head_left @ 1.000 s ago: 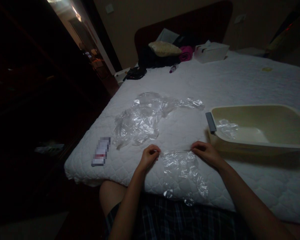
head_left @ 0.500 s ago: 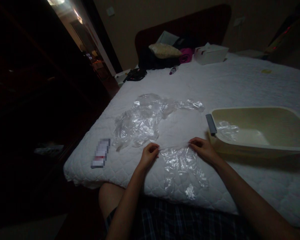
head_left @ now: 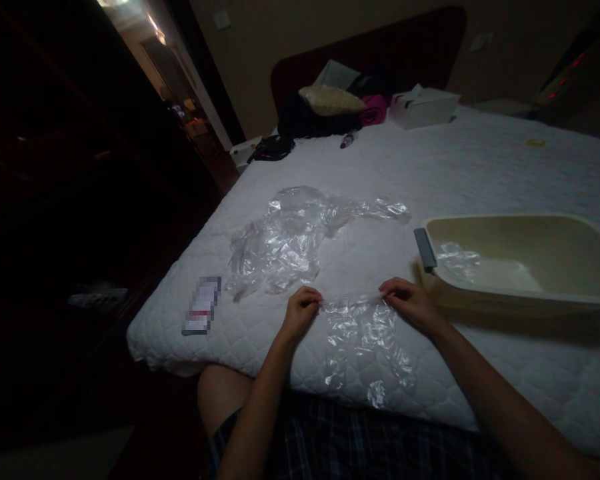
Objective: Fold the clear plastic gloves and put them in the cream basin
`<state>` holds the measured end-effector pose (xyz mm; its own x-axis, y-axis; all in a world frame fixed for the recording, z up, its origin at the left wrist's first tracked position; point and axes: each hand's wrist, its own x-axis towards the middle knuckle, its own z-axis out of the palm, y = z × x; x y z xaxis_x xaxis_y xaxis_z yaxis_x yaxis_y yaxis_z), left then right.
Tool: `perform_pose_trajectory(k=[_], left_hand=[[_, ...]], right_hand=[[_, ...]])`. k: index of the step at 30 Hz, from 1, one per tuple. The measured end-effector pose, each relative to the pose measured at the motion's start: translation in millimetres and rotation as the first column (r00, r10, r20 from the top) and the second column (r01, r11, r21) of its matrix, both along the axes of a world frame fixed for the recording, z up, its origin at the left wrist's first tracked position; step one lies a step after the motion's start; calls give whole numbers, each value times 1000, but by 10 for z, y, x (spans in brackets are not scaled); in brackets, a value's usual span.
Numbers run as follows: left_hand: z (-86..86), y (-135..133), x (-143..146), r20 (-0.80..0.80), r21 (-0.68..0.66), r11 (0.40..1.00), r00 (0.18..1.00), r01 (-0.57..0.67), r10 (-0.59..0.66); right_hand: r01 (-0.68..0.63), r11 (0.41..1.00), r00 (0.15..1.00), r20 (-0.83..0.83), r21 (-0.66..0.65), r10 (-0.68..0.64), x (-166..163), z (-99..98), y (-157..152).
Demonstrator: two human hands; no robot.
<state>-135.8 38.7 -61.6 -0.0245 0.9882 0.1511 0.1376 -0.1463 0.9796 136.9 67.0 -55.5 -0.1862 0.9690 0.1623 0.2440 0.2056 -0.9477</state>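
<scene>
Between my two hands a clear plastic bag (head_left: 363, 333) is stretched by its far edge, and its crinkled body lies toward me on the white quilted bed. My left hand (head_left: 303, 310) pinches the left end of that edge, fingers closed. At the right end, my right hand (head_left: 405, 300) grips it the same way. Beyond my left hand spreads a heap of crumpled clear plastic bags (head_left: 285, 247). A cream plastic tub (head_left: 510, 297) with a grey handle stands right of my right hand, with some clear plastic inside it.
The bed (head_left: 260, 347) carries a blurred-out flat item (head_left: 201, 307) near its left edge. Toward the headboard are a yellowish pillow-like bundle (head_left: 333, 100), a pink roll (head_left: 373, 110), a white box (head_left: 424, 108) and a black bag (head_left: 274, 148). My knee touches the front edge.
Both hands keep their pinch on the bag's edge, which is now pulled straighter and lifted slightly. The bag's lower part has shifted a little. The other things lie as before.
</scene>
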Motion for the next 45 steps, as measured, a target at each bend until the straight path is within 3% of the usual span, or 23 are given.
perform_pose_trajectory(k=[6, 10, 16, 21, 27, 37, 45], left_hand=[[-8, 12, 3, -23, -31, 999, 1000, -12, 11], [-21, 15, -9, -43, -67, 997, 999, -28, 25], [-84, 38, -21, 72, -213, 977, 997, 14, 1], [-83, 42, 2, 134, -269, 963, 990, -1, 39], [55, 4, 20, 201, -333, 942, 979, 34, 36], [32, 40, 80, 97, -248, 968, 993, -41, 67], [114, 89, 108, 183, -292, 955, 978, -43, 100]], right_hand=[[-16, 980, 993, -118, -200, -8, 14, 19, -4], [-57, 964, 987, -157, -260, 16, 30, 42, 7], [-67, 952, 991, -127, -297, 31, 57, 81, 17], [-92, 951, 988, -147, -296, 50, 94, 55, 28], [-49, 964, 997, -71, -260, 31, 59, 32, 31], [-25, 974, 1000, -15, -223, 22, 45, -67, 86], [-36, 985, 998, -59, -169, 27, 2, 47, 183]])
